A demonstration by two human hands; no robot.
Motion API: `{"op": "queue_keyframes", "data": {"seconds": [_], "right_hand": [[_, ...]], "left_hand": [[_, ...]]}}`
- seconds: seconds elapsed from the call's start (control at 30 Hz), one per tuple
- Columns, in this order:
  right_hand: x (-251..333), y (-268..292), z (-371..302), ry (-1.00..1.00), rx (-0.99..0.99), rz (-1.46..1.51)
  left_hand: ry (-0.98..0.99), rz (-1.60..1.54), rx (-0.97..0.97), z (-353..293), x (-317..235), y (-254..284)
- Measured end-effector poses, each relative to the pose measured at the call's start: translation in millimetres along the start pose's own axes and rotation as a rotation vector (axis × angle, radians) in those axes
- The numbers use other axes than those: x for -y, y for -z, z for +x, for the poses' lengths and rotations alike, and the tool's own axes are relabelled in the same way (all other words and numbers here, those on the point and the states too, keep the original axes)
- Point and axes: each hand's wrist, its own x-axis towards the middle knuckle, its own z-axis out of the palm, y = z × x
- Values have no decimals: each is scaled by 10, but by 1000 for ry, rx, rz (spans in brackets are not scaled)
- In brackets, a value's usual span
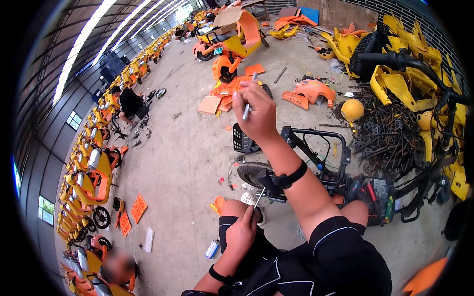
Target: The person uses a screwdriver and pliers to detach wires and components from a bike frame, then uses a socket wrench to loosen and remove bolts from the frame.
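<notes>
My right hand [256, 109] is raised in front of me, its fingers closed around a short grey metal bar [247, 112]. Lower down, my left hand [240, 232] grips a thin metal rod [259, 196] that points up toward a small wheel [252, 173] with a black tyre. Whether the rod's tip touches anything is hard to see. The wheel belongs to a black scooter frame [340, 170] on the floor by my knees, partly hidden behind my right forearm. A black crate-like basket [243, 140] is at its far side.
Right of the frame lie a tool box [380, 197], a heap of dark metal parts [390, 133] and yellow body panels [395, 89]. Orange panels [229, 88] and a scooter [237, 42] are ahead. A can [212, 249] lies left. A person [129, 103] sits near rows of yellow scooters [91, 177].
</notes>
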Motion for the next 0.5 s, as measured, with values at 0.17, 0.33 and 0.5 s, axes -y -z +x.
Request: {"op": "queue_keyframes", "data": {"seconds": [0.17,0.33,0.5], "right_hand": [[45,374,10,-479,251,833],[-357,534,76,-755,573,1696],[-575,543,200,-960,526,1838]], "left_hand": [[18,2,25,-48,3,38],[-16,3,13,-18,-26,23],[-22,28,-48,-78,87,-82]]}}
